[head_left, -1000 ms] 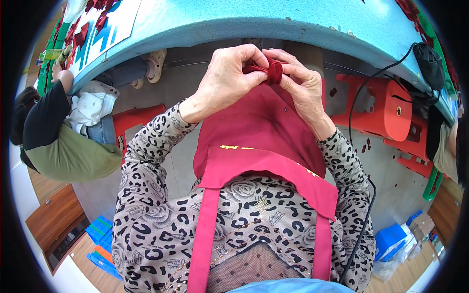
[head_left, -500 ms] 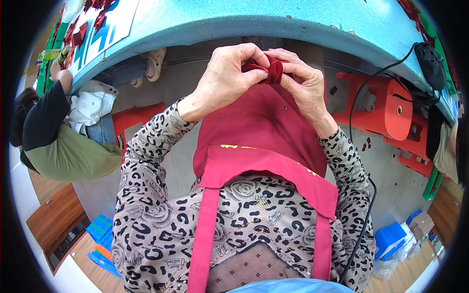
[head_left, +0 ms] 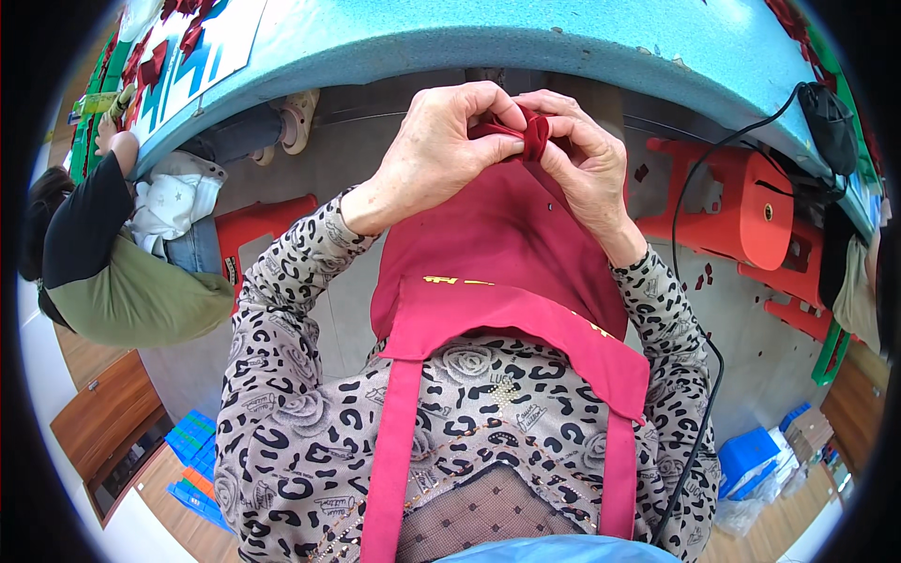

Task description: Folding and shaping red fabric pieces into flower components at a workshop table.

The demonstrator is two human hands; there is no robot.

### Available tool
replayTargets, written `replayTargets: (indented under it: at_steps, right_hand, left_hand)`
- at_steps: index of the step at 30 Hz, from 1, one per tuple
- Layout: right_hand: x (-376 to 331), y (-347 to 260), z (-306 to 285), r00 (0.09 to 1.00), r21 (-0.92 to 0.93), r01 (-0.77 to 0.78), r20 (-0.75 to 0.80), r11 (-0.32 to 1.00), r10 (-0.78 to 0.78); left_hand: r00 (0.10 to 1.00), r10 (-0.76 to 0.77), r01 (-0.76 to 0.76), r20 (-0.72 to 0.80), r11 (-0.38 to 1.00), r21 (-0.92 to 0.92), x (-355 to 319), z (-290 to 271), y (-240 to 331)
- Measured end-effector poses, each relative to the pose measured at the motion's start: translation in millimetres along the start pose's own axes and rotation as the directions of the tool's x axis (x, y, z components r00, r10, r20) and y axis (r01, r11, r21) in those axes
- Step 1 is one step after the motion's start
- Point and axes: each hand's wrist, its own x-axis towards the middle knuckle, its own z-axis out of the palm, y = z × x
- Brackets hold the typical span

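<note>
A dark red fabric bow (head_left: 536,138) is held between my two hands, just in front of the table edge and above my lap. My left hand (head_left: 449,143) pinches its left side with thumb and index finger, hiding much of that loop. On the other side, my right hand (head_left: 589,158) grips it with the thumb below and the fingers curled over the top. The narrow middle band of the bow faces up between my fingertips. Below the hands spreads my red apron (head_left: 497,235).
A blue table (head_left: 394,38) curves across the front, with red fabric pieces (head_left: 153,66) at its left. A person (head_left: 131,272) sits at the left. Red stools (head_left: 727,202) stand at the right, near a black cable (head_left: 678,211). Blue bins (head_left: 751,460) are behind.
Both hands stay in nearly the same place. The bow has turned slightly, its middle band now narrower in view, and my right hand has shifted a little to the right.
</note>
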Motion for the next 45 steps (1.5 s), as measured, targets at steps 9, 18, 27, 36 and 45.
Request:
replayTargets:
  at_steps: [9,18,27,36,45]
  right_hand:
    - [4.7,-10.7,16.9,0.99,-0.133,0.031,-0.13,0.991,-0.048]
    - [10.4,-20.9,35.4,0.984,-0.274,0.116,-0.098,0.955,-0.148]
    - [12.7,-29.9,42.6,0.994,-0.195,0.084,-0.056,0.977,-0.096]
    - [13.7,-36.5,34.4,0.988,-0.397,0.134,-0.02,0.908,-0.154]
    - [11.5,-43.8,47.3,0.992,-0.399,0.11,-0.012,0.91,-0.125]
  left_hand:
    - [0.993,-0.043,-0.007,-0.112,0.912,-0.41,-11.9,-13.5,4.8]
    - [0.983,-0.177,0.179,0.053,0.841,-0.51,-26.0,-43.6,0.7]
    - [0.986,-0.125,0.164,0.108,0.834,-0.527,-21.7,-36.2,-12.0]
    - [0.993,-0.064,0.108,0.096,0.807,-0.58,-18.9,-25.5,-11.0]
    - [0.996,-0.074,0.09,0.053,0.735,-0.672,-31.7,-26.0,-17.8]
